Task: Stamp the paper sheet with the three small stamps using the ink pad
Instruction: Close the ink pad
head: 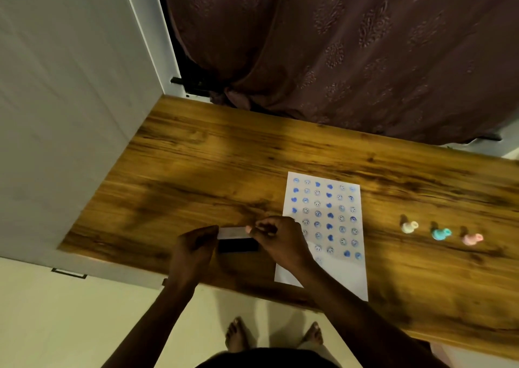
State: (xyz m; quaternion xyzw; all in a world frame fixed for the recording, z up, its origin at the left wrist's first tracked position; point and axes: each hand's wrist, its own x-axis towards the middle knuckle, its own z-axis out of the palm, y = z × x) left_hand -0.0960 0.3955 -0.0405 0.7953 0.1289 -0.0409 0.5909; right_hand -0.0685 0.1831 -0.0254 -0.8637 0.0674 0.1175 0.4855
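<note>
A white paper sheet [325, 227] covered with several rows of blue stamp marks lies on the wooden table [224, 171]. Left of it sits the ink pad [237, 245], a dark base with a pale lid [233, 232] tilted up at its far side. My left hand [193, 248] holds the pad's left end. My right hand [276, 240] pinches the lid's right end and covers part of the sheet's left edge. Three small stamps lie to the right of the sheet: a white stamp [409, 227], a teal stamp [441, 233] and a pink stamp [472, 238].
A white door or cabinet panel [70, 115] borders the table on the left. A dark patterned curtain [351, 44] hangs behind the far edge. My bare feet [238, 336] stand on a pale floor under the near edge.
</note>
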